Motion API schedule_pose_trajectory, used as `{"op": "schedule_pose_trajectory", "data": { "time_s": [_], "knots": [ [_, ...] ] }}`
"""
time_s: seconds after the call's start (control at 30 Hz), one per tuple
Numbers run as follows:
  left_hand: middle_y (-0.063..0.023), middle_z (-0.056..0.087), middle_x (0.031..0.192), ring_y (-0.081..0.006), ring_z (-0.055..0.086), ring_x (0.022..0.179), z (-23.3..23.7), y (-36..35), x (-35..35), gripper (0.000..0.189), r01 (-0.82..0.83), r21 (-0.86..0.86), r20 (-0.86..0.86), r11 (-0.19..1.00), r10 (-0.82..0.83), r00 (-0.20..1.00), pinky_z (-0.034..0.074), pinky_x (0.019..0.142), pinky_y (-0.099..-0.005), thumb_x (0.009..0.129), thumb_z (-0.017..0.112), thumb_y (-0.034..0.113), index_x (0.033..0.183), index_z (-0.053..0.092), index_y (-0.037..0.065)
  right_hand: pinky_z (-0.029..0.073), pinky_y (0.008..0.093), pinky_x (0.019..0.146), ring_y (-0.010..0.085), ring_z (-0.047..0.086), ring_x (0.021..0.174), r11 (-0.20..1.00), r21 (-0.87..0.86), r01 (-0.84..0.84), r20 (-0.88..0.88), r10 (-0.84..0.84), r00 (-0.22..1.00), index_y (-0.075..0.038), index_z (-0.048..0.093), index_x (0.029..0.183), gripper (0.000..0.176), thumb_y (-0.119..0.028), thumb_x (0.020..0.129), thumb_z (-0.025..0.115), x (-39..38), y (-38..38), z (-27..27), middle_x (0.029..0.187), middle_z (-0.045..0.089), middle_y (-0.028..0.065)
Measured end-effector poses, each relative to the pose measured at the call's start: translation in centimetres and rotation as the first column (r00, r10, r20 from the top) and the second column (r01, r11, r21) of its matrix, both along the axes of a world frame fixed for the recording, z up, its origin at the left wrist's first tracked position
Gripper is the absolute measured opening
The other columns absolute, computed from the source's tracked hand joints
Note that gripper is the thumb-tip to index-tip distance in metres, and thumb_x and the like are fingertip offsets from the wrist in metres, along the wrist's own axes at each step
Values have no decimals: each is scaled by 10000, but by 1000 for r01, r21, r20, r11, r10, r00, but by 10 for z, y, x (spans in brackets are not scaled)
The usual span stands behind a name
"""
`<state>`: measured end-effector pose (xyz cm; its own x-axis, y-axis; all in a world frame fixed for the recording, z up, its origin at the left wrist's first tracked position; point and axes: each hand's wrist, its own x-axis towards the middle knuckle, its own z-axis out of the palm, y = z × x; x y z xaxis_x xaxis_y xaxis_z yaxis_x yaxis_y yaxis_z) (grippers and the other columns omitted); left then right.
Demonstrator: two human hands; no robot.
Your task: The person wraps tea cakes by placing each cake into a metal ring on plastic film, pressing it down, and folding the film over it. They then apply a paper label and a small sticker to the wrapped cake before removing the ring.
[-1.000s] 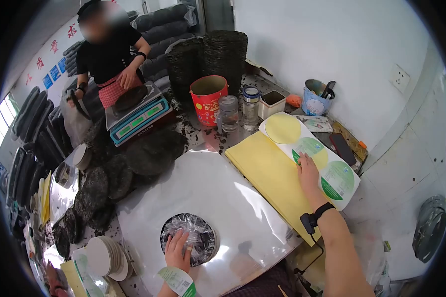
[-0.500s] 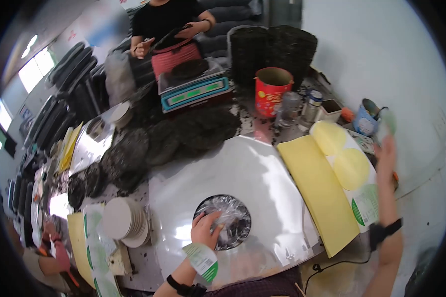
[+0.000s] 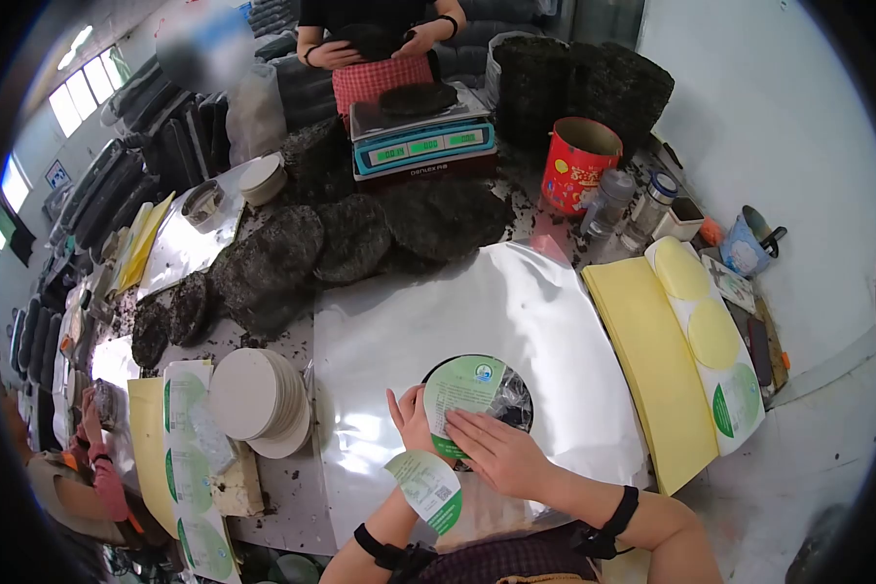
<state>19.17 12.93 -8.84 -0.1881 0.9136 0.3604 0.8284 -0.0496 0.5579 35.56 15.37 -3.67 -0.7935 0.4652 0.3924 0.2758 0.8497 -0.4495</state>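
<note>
A round green-and-white label point(image 3: 462, 384) lies over a dark round cake in clear film point(image 3: 516, 401), leaving its right side exposed. My right hand point(image 3: 496, 454) rests on the label's lower part with its fingers stretched flat. Beside the cake's left edge is my left hand point(image 3: 414, 420), fingers apart and partly hidden by the label. A second green-and-white label point(image 3: 426, 493) clings to my left wrist. Under the cake is a shiny pale sheet point(image 3: 389, 326) on the worktable.
At left stand stacked white discs point(image 3: 253, 394) and a label strip point(image 3: 187, 438). Yellow sheets point(image 3: 642, 360) and another label strip point(image 3: 730, 389) lie right. Behind are dark cakes point(image 3: 263, 263), a scale point(image 3: 423, 146), a red tin point(image 3: 579, 165) and a co-worker point(image 3: 380, 49) holding a dark cake.
My right hand has come from the far right, bringing a round label onto the wrapped cake. My left hand has moved from its top to its left edge. The view has shifted.
</note>
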Motion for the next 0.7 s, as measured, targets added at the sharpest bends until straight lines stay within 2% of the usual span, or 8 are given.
{"op": "schedule_pose_trajectory", "data": {
  "time_s": [0.23, 0.37, 0.43, 0.5, 0.53, 0.63, 0.67, 0.7],
  "knots": [
    [-135, 576, 1130, -331, 457, 1213, 2, 2, -2, 458, 19, -6, 77, 1000, -18, 997, 110, 1181, -587, 800, 620, 293, 1142, 615, -10, 268, 494, 1157, 394, 331, 1413, 932, -355, 72, 32, -65, 997, 80, 400, 1407, 648, -313, 930, 596, -7, 3, 29, 1505, 362, 252],
    [-127, 578, 1145, -335, 452, 1222, 0, 2, 1, 458, 36, 11, 68, 999, -37, 997, 131, 1176, -587, 802, 632, 278, 1166, 615, 0, 215, 475, 1179, 389, 259, 1453, 935, -287, 207, 20, -210, 977, 50, 328, 1466, 665, -314, 961, 562, -33, 37, -2, 1545, 291, 258],
    [-125, 578, 1163, -339, 446, 1230, -3, 0, -4, 460, 16, 11, 70, 1000, -17, 997, 158, 1171, -588, 800, 640, 260, 1181, 613, 3, 219, 482, 1178, 402, 263, 1445, 900, -389, 196, 23, -203, 979, 78, 340, 1450, 661, -338, 973, 530, -37, 40, -26, 1536, 309, 257],
    [-131, 569, 1227, -345, 431, 1249, -6, 3, -10, 486, 173, -79, 118, 982, -163, 980, 251, 1152, -542, 792, 653, 193, 1231, 589, -5, 199, 485, 1183, 399, 247, 1454, 910, -372, 184, 45, -180, 983, 66, 320, 1467, 661, -352, 987, 500, -34, 39, -29, 1546, 291, 257],
    [-165, 604, 1205, -396, 408, 1280, 20, -1, -13, 460, 193, -117, 234, 974, -162, 959, 347, 1111, -432, 805, 648, 70, 1250, 573, -20, 194, 489, 1183, 399, 238, 1458, 898, -405, 170, 33, -171, 985, 56, 300, 1480, 666, -357, 992, 489, -32, 40, -30, 1554, 275, 254],
    [-210, 536, 1334, -386, 409, 1324, 11, -18, -27, 466, -56, 4, 234, 998, 54, 971, 348, 1110, -421, 896, 536, 58, 1352, 500, -31, 185, 499, 1183, 403, 221, 1463, 904, -404, 138, 31, -137, 990, 37, 262, 1502, 675, -363, 1001, 474, -32, 41, -27, 1570, 241, 248],
    [-210, 536, 1334, -386, 409, 1324, 10, -23, -31, 466, -68, 1, 234, 998, 66, 970, 348, 1110, -421, 896, 536, 58, 1352, 500, -31, 181, 504, 1182, 406, 214, 1465, 915, -380, 137, 38, -132, 991, 28, 245, 1511, 679, -364, 1004, 469, -33, 38, -27, 1578, 224, 244],
    [-226, 514, 1369, -379, 430, 1325, 9, -27, -34, 467, -16, -73, 434, 997, 46, 900, 349, 1110, -403, 943, 468, 102, 1390, 457, -32, 181, 504, 1182, 406, 214, 1465, 915, -382, 129, 38, -124, 992, 28, 245, 1511, 679, -364, 1004, 469, -35, 37, -28, 1578, 224, 244]
  ]
}}
